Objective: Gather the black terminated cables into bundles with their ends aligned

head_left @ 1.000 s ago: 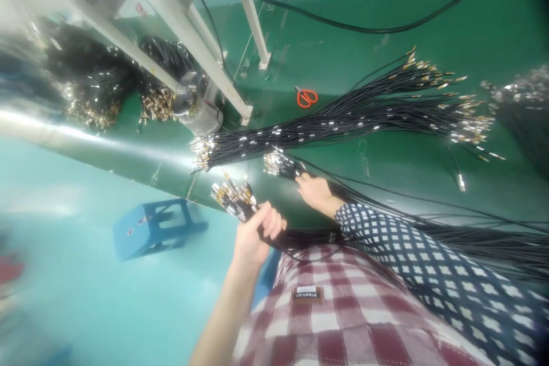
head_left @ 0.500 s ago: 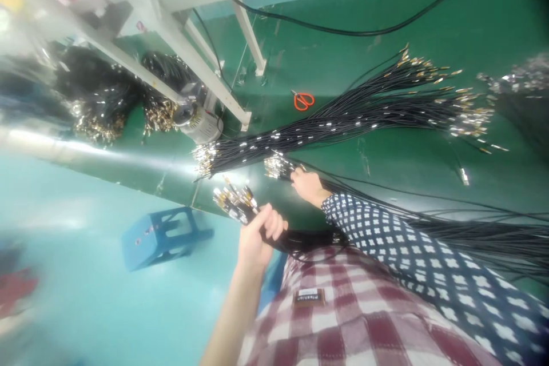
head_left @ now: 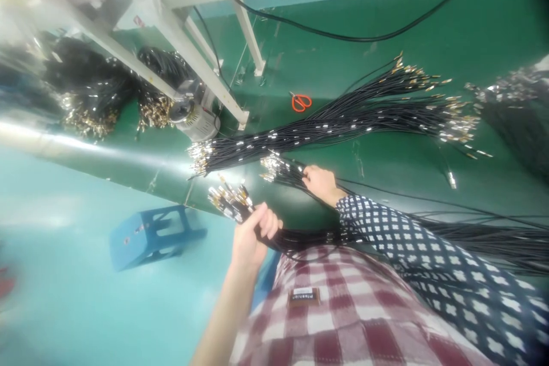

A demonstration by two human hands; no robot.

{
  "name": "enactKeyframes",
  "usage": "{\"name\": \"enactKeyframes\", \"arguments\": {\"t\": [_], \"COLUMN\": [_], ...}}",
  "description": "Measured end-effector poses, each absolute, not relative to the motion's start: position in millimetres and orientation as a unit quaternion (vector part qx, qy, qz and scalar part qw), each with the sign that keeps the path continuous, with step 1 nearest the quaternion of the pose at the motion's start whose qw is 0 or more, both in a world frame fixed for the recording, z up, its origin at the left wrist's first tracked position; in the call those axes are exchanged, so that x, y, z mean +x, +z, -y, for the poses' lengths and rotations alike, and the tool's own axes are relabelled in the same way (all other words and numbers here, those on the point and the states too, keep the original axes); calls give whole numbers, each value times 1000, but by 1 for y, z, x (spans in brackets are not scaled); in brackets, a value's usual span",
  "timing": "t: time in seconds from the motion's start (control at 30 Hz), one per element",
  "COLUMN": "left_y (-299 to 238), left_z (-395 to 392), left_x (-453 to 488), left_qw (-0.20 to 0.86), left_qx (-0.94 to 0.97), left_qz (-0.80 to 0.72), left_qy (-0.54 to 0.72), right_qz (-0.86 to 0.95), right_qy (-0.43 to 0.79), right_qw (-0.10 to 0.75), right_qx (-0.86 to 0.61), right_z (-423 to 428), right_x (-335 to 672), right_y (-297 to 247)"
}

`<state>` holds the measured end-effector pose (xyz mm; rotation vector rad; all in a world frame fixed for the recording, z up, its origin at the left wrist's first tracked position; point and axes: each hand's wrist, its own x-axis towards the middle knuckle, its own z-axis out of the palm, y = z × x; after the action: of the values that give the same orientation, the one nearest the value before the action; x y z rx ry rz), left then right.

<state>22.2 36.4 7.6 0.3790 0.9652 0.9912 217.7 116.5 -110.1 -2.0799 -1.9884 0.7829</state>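
Observation:
My left hand is wrapped round a bundle of black cables, just behind its metal-tipped ends, which fan out past my thumb. The rest of that bundle runs across my lap under my right sleeve. With fingers curled, my right hand grips a second bundle of black cables lying on the green surface, a short way behind its silvery ends. Beyond it lies a larger, long bundle of cables with metal ends at both sides and small light bands along its middle.
Orange-handled scissors lie behind the long bundle. White frame legs and a grey-white motor stand at the left, with cable heaps behind. A blue stool is on the floor. More cables stretch rightward.
My right hand has slid to the right along its bundle, away from the metal ends, exposing more cable. My left hand keeps its hold. The view has shifted slightly.

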Motion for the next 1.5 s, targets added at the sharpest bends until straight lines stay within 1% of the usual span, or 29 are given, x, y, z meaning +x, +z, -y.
{"name": "enactKeyframes", "arguments": {"t": [0.1,0.2,0.33,0.4,0.47,0.53,0.63,0.7,0.73,0.8,0.83,0.9,0.93,0.97,1.03,1.17,1.27,1.33,1.43,1.5], "left_y": [7,10,17,20,22,23,23,24,23,22,21,20,19,19,20,24,27,29,30,30], "left_z": [-37,-37,-40,-44,-47,-50,-50,-48,-47,-45,-45,-43,-43,-43,-43,-41,-39,-38,-39,-40], "left_x": [23,25,31,34,37,41,45,46,46,45,44,43,42,42,43,43,39,36,34,35], "left_qw": [752,745,733,733,733,727,709,698,694,692,693,694,695,696,696,698,712,717,714,713], "left_qx": [175,178,211,228,246,261,276,276,272,260,255,248,247,247,249,250,250,261,268,255], "left_qz": [-444,-446,-449,-453,-461,-471,-482,-486,-489,-495,-498,-500,-500,-500,-501,-490,-465,-453,-463,-478], "left_qy": [455,463,466,452,436,425,435,448,452,456,455,454,454,453,451,459,463,460,452,444], "right_qz": [656,652,596,545,539,583,687,741,765,803,817,802,784,764,735,731,716,719,736,753], "right_qy": [285,337,538,614,632,597,438,326,287,246,245,256,259,265,299,404,412,410,404,386], "right_qw": [133,183,320,366,357,330,323,318,301,227,176,86,61,56,102,225,279,274,228,212], "right_qx": [-686,-655,-503,-438,-427,-442,-481,-493,-492,-493,-491,-533,-560,-586,-600,-502,-489,-489,-493,-489], "right_z": [-116,-104,-68,-52,-43,-41,-44,-40,-35,-19,-10,5,9,10,5,-20,-34,-38,-39,-39], "right_x": [220,220,226,231,232,227,213,215,223,251,269,301,310,314,302,247,220,209,195,186], "right_y": [-98,-75,-44,-30,-17,-4,8,3,-4,-25,-37,-54,-59,-60,-53,-20,7,20,32,37]}}
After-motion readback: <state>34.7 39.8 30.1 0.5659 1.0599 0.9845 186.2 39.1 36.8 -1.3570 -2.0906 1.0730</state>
